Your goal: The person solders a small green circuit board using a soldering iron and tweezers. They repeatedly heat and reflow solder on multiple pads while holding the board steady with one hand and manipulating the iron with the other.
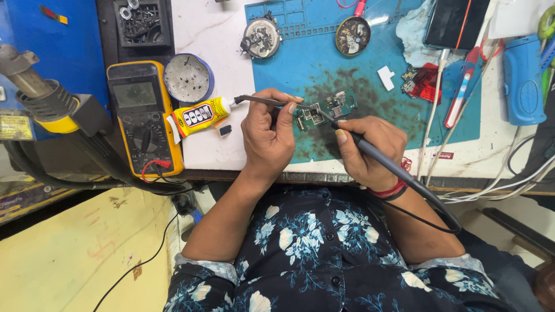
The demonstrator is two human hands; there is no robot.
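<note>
A small green circuit board [326, 109] lies on a stained blue work mat [370, 81]. My left hand [267, 136] pinches metal tweezers [261, 100] whose tips reach the board's left part. My right hand [365, 147] grips a black soldering iron [370, 151] like a pen, its tip touching the board near the middle. The iron's cable trails back over my right wrist, which wears a red band. Both hands rest at the table's near edge.
A yellow multimeter [141, 118] and a yellow glue tube [199, 115] lie left of my hands, with a round tin [188, 78] behind. Two round dishes of parts [352, 34] sit at the mat's far edge. A phone [457, 23], cables and a blue tool [523, 81] crowd the right.
</note>
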